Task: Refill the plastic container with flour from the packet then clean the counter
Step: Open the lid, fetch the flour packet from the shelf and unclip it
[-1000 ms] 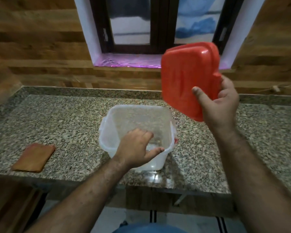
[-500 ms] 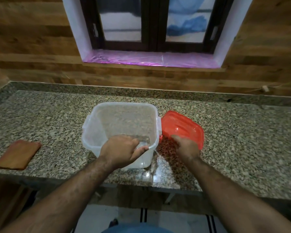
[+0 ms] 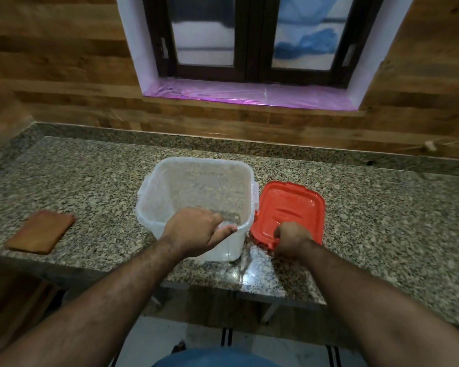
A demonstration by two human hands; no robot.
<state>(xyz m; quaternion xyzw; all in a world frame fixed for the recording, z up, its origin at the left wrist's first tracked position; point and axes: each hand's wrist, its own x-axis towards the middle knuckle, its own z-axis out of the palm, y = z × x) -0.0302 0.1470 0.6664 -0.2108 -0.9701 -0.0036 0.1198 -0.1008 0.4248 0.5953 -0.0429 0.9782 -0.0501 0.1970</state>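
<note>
A clear plastic container (image 3: pixel 196 186) stands open near the front edge of the granite counter (image 3: pixel 382 221). It looks empty. My left hand (image 3: pixel 196 231) grips its near rim, thumb outside. The red lid (image 3: pixel 289 210) lies flat on the counter just right of the container. My right hand (image 3: pixel 289 239) is closed on the lid's near edge. No flour packet is in view.
A folded brown cloth (image 3: pixel 41 231) lies at the counter's front left. A wood-panelled wall and a dark-framed window (image 3: pixel 249 38) with a purple-lined sill stand behind. The floor shows below the counter's front edge.
My right hand brought the red lid down from mid-air and laid it on the counter to the right of the container. My left hand stayed on the container's rim.
</note>
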